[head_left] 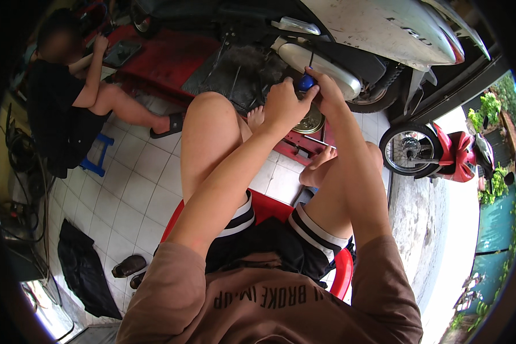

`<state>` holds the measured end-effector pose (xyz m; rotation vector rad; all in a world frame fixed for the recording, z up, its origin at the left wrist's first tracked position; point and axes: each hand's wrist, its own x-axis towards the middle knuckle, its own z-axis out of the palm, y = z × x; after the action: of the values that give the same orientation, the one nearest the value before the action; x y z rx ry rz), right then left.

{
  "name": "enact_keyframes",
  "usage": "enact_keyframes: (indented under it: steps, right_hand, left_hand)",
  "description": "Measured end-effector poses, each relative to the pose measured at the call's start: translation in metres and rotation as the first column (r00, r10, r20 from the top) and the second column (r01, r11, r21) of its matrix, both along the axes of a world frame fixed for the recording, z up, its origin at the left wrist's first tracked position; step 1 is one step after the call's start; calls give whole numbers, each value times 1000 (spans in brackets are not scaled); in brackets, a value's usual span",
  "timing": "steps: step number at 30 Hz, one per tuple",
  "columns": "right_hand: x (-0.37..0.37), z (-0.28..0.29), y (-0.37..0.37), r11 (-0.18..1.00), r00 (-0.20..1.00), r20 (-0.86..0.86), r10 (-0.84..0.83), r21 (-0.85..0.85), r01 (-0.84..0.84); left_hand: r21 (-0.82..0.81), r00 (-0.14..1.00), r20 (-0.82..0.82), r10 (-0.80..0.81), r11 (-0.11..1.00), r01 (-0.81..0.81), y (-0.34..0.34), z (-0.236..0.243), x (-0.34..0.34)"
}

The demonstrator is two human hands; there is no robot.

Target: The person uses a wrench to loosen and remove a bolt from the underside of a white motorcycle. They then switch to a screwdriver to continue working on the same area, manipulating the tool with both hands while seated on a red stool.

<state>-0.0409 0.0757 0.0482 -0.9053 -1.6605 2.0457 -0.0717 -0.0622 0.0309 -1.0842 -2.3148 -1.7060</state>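
In front of the parked motorbike's silver side cover (321,67), both of my hands meet on a screwdriver (307,82) with a round blue handle and a thin dark shaft pointing away from me. My right hand (328,92) has its fingers closed around the handle from the right. On the left, my left hand (288,102) is curled, with its thumb against the handle; its fingertips are partly hidden. Below the hands, a round metal dish (309,123) shows in part between my arms.
I sit on a red plastic chair (343,275). The motorbike's pale body panel (378,26) hangs over the far right, above a red platform (295,146). At left, another person (63,97) sits on a blue stool (100,155). A red motorbike (456,152) stands outside.
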Motion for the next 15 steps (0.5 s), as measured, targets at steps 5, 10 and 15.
enact_keyframes:
  steps: [5,10,15]
  right_hand:
    - [-5,-8,7,987,989,-131,68,-139,-86]
    - [-5,-6,2,968,983,-114,142,-194,-162]
    - [5,4,-6,995,997,82,11,97,-19]
  left_hand:
    - [151,727,661,-188,982,116,7,2,-2]
    - [-17,972,234,-17,1000,21,4,-8,-14]
    - [-81,976,-215,-47,996,30,-8,0,-7]
